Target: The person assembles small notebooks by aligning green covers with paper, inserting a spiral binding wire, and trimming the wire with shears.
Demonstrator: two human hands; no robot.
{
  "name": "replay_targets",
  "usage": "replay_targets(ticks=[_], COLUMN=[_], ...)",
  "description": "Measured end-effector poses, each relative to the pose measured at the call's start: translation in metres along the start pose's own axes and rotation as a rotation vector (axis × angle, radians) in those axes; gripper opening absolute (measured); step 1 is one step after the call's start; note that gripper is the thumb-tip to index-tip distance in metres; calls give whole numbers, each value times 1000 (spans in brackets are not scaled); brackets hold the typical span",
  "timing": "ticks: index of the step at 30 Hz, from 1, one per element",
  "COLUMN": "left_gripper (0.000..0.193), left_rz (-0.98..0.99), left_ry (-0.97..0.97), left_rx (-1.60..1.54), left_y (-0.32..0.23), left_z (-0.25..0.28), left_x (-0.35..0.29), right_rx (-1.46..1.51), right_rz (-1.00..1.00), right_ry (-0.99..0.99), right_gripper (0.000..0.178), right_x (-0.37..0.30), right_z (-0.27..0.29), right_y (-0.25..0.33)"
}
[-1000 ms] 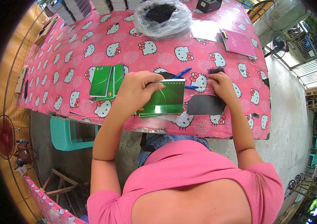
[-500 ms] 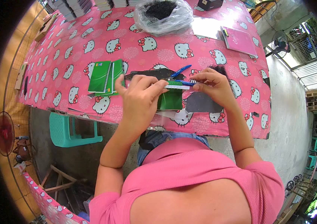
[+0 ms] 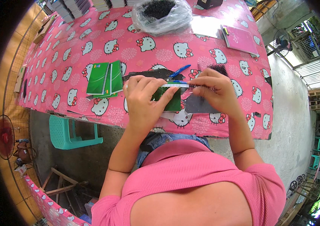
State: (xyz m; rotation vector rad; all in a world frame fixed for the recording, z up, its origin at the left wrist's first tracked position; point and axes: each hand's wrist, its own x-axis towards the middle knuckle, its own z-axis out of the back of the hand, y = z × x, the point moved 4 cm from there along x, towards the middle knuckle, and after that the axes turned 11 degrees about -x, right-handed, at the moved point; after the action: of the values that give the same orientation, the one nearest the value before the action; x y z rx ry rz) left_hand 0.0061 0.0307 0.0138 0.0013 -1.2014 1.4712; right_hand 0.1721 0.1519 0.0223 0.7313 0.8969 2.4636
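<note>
Now, left hand [image 3: 143,97]: clamped on green notebook [image 3: 174,102], frame centre.
Right hand [image 3: 219,91]: beside it, grip unclear.
Pages [image 3: 183,86]: may skew if I slacken.

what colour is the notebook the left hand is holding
The notebook has a green cover, best seen in the head view.

The table [image 3: 163,55] is showing a smooth, glossy, plastic-looking surface that is throwing back white glare toward its far edge. On the table, green notebooks [image 3: 98,78] are displaying slick, card-like covers, and a crinkled, clear plastic bag [image 3: 163,27] is gleaming. Below the table's near edge, a teal stool [image 3: 59,132] is showing moulded plastic; to the table's right, the floor [image 3: 290,109] is looking like matt concrete.
</note>
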Motion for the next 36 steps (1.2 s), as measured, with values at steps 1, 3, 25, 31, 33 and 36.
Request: replay_targets(ticks=[1, 3, 25, 31, 33, 36], left_gripper=[24, 24, 24, 24, 25, 25], left_rz=[2, 0, 8, -10, -17, -17], left_ry=[1, -2, -3, -1, -8, -8], left_rx=[1, 12, -12, 9, 10, -14], left_y=[0, 0, 3, 1, -2, -1], left_z=[0, 0, 2, 3, 4, 5], left_x=[0, 0, -4, -2, -2, -3], right_rx=[2, 248, -403, -417, -431, -477], right_rz=[-1, -381, 164, 148, 128, 75], right_ry=[1, 174, -164, -191, -193, -72], right_gripper=[26, 21, 16, 13, 15, 16], right_x=[1, 1, 11, 11, 10, 15], right_z=[2, -6, -20, -22, -25, -8], right_y=[5, 2, 33, 38, 34, 37])
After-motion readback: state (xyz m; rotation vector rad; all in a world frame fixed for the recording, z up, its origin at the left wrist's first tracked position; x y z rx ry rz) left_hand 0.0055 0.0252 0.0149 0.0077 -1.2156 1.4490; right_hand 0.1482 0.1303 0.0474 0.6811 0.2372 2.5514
